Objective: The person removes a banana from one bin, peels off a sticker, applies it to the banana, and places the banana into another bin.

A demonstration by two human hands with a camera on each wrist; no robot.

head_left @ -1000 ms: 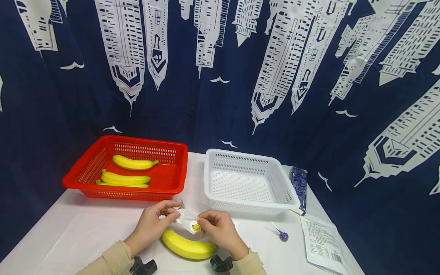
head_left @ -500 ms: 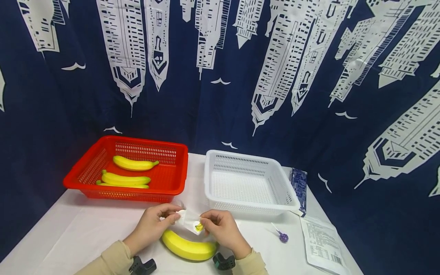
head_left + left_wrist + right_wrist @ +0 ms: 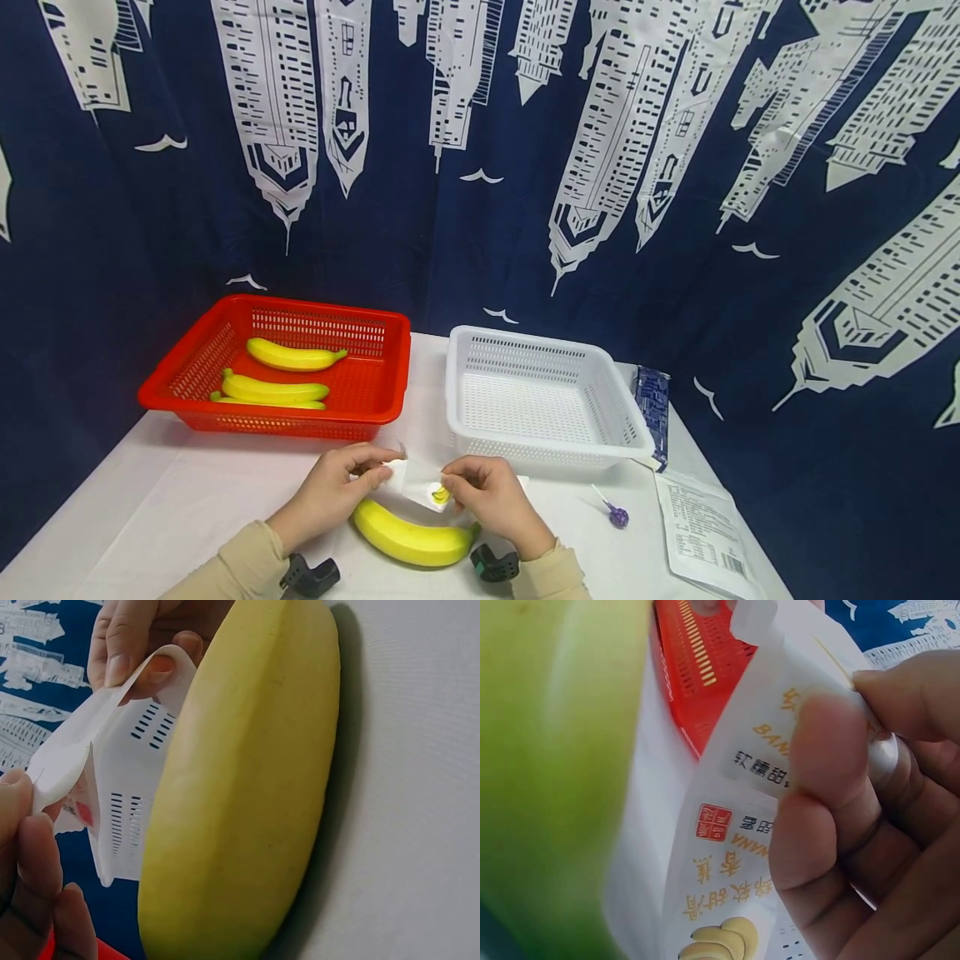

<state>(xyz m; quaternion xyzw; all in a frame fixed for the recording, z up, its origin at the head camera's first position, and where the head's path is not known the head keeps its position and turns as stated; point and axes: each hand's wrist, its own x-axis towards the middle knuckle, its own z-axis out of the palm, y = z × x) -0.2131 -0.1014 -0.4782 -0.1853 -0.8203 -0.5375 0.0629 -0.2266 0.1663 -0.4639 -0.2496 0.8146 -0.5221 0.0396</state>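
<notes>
A strip of white banana stickers [image 3: 417,485] is stretched between the two hands, above a yellow banana [image 3: 412,540] lying on the table. The left hand [image 3: 330,493] pinches its left end between thumb and fingers. At the other end the right hand [image 3: 491,502] pinches the strip beside a round banana picture. In the right wrist view, the sticker strip [image 3: 727,787] shows orange lettering, a red square stamp and printed bananas, partly covered by fingers. Seen from the left wrist, the sticker strip [image 3: 79,742] curves upward between the hands.
A red basket [image 3: 390,408] holding several bananas stands at the back left. To its right is a white basket [image 3: 540,446], with a blue packet [image 3: 652,408] beside it. A purple lollipop [image 3: 618,517] and a white printed pouch [image 3: 705,529] lie on the right.
The right hand has shifted slightly to the right, and the banana picture on the sticker strip has moved right with it. The left hand stays nearly in place; the banana lies still.
</notes>
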